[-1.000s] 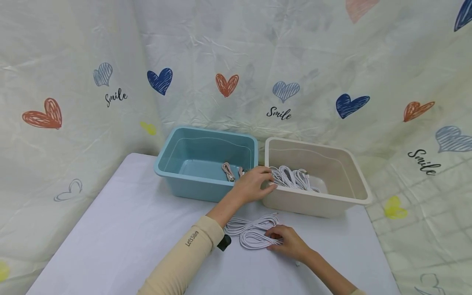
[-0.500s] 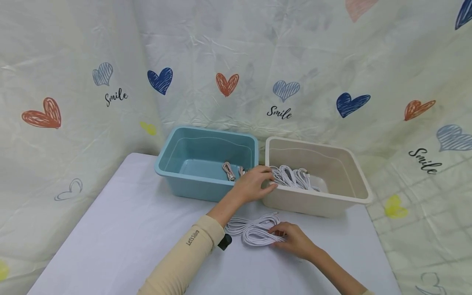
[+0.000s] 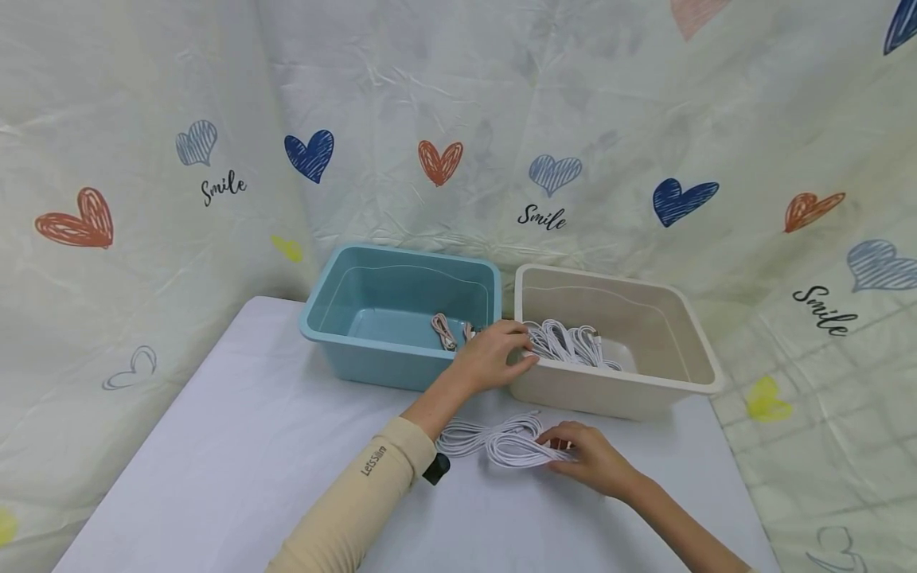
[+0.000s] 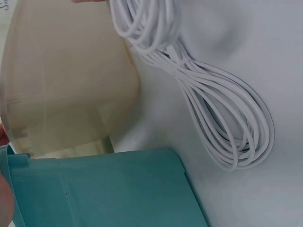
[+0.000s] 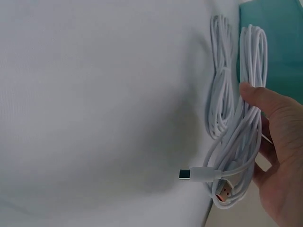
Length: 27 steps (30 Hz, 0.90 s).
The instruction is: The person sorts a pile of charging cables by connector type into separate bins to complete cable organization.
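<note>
My right hand [image 3: 591,461] pinches a bundled white charging cable [image 3: 519,451] at one end, with the thumb across the loops in the right wrist view. Its white USB-C plug [image 5: 199,174] sticks out to the side, and an orange-lined USB plug [image 5: 224,191] lies beside the loops. A second coiled white cable [image 4: 227,113] rests on the table, partly overlapped by the held one. My left hand [image 3: 490,358] rests, fingers loosely bent, where the teal bin [image 3: 387,362] and the beige bin [image 3: 609,391] meet. Only bits of it show in the left wrist view.
Inside the beige bin lie several bundled white cables [image 3: 569,346]. A small pinkish cable [image 3: 443,331] lies in the teal bin, with another partly hidden by my left hand. Both bins stand at the back of the white-covered table [image 3: 236,454], before a heart-printed curtain [image 3: 401,95].
My right hand has moved right and slightly away from me, lifting the pinched cable bundle partly off the other coil. The left hand stays at the bin rims.
</note>
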{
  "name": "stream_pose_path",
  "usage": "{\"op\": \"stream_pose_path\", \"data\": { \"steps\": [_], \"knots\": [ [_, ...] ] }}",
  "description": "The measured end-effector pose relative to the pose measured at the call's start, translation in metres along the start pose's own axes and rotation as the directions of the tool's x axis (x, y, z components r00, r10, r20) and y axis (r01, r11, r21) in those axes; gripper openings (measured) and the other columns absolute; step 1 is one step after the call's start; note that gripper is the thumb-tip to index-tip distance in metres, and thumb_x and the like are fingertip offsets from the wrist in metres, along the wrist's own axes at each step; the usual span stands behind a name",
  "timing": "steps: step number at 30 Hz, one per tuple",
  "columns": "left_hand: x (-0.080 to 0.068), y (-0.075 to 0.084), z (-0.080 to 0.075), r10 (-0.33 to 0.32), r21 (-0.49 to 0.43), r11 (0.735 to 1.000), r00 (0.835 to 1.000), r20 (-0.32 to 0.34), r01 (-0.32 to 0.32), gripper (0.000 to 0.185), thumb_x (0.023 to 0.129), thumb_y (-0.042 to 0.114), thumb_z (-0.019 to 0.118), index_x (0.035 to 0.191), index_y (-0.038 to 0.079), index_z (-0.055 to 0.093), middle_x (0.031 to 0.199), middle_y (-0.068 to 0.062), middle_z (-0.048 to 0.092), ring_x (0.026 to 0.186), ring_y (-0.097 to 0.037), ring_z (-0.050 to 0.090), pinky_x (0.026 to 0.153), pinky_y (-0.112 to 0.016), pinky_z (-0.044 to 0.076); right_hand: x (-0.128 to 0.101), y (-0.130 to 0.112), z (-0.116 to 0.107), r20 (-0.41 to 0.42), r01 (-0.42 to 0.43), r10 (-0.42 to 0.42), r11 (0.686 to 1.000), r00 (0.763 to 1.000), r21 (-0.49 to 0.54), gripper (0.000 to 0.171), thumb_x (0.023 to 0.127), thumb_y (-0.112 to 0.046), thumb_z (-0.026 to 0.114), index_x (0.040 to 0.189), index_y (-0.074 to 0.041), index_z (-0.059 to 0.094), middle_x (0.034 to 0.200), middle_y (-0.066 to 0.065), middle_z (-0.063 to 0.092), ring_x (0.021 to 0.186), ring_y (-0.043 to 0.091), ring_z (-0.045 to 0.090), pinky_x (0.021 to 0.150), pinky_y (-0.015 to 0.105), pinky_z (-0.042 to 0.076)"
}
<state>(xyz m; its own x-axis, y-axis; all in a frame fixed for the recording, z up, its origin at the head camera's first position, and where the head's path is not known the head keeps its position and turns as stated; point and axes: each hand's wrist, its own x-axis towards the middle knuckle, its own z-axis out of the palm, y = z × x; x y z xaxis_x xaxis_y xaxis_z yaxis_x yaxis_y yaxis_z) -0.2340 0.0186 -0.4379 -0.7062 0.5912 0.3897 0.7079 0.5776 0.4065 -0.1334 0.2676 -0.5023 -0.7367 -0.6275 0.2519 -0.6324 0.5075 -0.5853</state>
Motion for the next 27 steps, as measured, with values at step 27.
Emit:
{"op": "stream_pose_path", "data": {
  "steps": [27],
  "knots": [
    [0.001, 0.001, -0.001, -0.022, -0.02, 1.0, 0.999, 0.025, 0.023, 0.021, 0.104, 0.029, 0.07, 0.11, 0.011, 0.08, 0.133, -0.011, 0.07, 0.128, -0.024, 0.063, 0.109, -0.035, 0.052, 0.0, -0.023, -0.074, 0.009, 0.109, -0.108, 0.993, 0.994, -0.049, 0.038, 0.076, 0.001, 0.091, 0.109, -0.01, 0.075, 0.091, -0.005, 0.068, 0.082, 0.005, 0.06, 0.068, 0.024, 0.054]
  ]
}}
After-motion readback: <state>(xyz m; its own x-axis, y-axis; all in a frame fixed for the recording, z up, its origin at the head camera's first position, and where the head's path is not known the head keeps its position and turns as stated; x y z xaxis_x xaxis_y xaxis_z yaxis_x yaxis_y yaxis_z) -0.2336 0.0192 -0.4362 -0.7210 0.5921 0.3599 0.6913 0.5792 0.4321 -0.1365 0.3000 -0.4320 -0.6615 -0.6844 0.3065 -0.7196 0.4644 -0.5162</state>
